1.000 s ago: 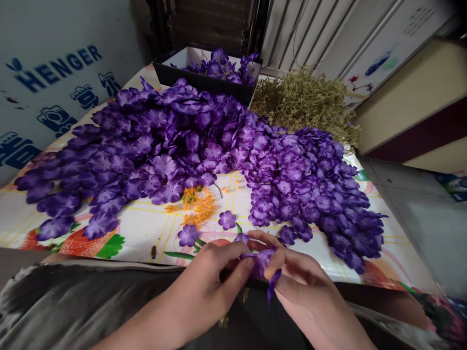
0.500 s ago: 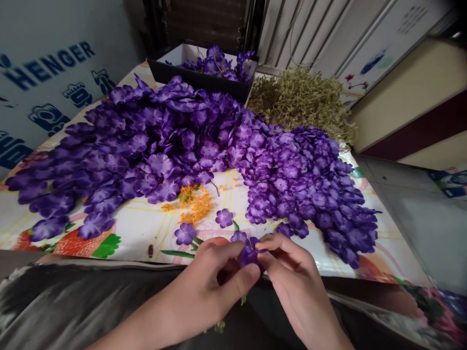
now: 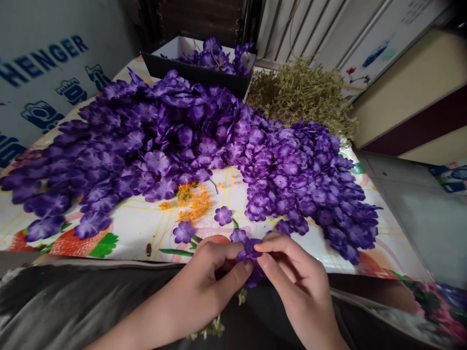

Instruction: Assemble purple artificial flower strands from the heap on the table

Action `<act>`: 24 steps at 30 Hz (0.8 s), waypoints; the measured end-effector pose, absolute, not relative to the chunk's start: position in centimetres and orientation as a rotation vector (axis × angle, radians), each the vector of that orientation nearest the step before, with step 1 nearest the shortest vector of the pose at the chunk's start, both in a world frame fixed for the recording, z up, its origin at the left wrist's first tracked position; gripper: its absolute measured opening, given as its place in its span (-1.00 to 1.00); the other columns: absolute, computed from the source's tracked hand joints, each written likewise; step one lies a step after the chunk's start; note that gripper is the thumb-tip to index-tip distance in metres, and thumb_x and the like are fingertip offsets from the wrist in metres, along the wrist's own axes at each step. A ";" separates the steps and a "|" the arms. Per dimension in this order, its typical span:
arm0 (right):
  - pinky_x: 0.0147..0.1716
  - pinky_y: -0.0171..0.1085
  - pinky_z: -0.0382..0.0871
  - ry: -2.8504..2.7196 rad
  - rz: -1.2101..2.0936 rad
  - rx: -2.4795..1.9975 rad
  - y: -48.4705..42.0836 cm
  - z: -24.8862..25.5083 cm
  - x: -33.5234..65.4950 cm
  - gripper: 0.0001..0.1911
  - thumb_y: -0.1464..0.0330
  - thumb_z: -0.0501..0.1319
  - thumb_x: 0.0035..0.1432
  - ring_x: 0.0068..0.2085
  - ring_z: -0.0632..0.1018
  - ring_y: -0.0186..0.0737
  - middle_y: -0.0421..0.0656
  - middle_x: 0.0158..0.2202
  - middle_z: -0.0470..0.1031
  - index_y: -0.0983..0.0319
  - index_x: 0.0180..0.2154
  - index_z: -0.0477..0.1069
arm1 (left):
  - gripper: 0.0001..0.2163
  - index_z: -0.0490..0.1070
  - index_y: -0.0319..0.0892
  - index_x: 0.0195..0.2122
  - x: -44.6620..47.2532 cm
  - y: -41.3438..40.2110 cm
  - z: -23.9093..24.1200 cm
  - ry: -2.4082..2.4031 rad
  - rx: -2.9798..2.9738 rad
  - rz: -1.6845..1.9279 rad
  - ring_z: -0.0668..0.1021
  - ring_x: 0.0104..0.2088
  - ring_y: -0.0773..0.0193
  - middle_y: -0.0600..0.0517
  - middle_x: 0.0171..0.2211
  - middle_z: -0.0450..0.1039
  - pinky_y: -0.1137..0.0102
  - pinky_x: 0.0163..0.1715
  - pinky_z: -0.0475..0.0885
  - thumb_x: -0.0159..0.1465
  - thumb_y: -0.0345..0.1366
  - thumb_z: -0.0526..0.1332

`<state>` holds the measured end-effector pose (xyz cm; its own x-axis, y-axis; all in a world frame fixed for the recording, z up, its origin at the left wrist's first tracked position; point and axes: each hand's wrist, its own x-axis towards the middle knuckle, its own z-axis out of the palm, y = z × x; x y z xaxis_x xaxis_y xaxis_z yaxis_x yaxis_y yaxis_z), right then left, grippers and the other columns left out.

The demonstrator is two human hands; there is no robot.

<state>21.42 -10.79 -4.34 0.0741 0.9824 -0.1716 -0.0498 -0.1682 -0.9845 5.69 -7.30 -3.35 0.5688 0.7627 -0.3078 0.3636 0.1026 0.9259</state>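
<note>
Over my lap at the table's near edge, both hands meet around purple artificial flower petals (image 3: 254, 277). My left hand (image 3: 215, 277) pinches them between thumb and fingers. From the other side, my right hand (image 3: 292, 272) grips a petal edge between thumb and index finger. Below the hands hang small pale green sprigs (image 3: 213, 328), partly hidden by my left hand; whether they join the petals I cannot tell. Loose purple blossoms (image 3: 184, 232) lie on the table just beyond. Small orange sprigs (image 3: 195, 204) rest behind them.
Purple petals (image 3: 146, 131) are heaped widely, with a second heap of blossoms (image 3: 292, 170) on the right. Behind stand a black box (image 3: 193, 75) of purple flowers and a bundle of dry green stems (image 3: 302, 95). A patterned cloth (image 3: 134, 226) covers the table.
My right thumb and index finger have shifted slightly on the petals, which now spread more below the fingers. More of the green sprigs shows beneath my hands. The view has moved a little.
</note>
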 end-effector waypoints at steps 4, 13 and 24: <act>-0.38 -0.42 0.43 -1.040 1.243 -1.318 -10.8 -4.3 21.3 -0.94 0.39 0.25 0.12 -0.34 0.52 -0.31 -0.20 -0.36 0.49 0.15 -0.35 0.51 | -0.74 0.40 -0.19 -0.39 5.6 -7.5 -3.4 1.010 1.506 0.383 0.35 -0.42 0.32 0.10 -0.50 0.30 0.47 -0.41 0.26 0.34 -0.22 0.02; -0.33 -0.54 0.43 -1.141 1.217 -1.225 -10.8 -4.9 21.7 -0.84 0.47 0.20 0.17 -0.31 0.53 -0.41 -0.27 -0.33 0.49 0.08 -0.29 0.49 | -0.75 0.39 -0.20 -0.39 5.6 -7.6 -3.5 0.992 1.485 0.375 0.33 -0.44 0.33 0.12 -0.53 0.27 0.47 -0.45 0.23 0.34 -0.23 0.02; -0.31 -0.43 0.44 -1.192 1.239 -1.315 -10.4 -5.3 22.4 -0.85 0.36 0.19 0.20 -0.28 0.53 -0.33 -0.24 -0.29 0.48 0.06 -0.17 0.41 | -0.75 0.38 -0.20 -0.46 5.7 -7.7 -3.7 1.077 1.592 0.396 0.34 -0.44 0.32 0.12 -0.55 0.25 0.47 -0.44 0.24 0.31 -0.27 0.03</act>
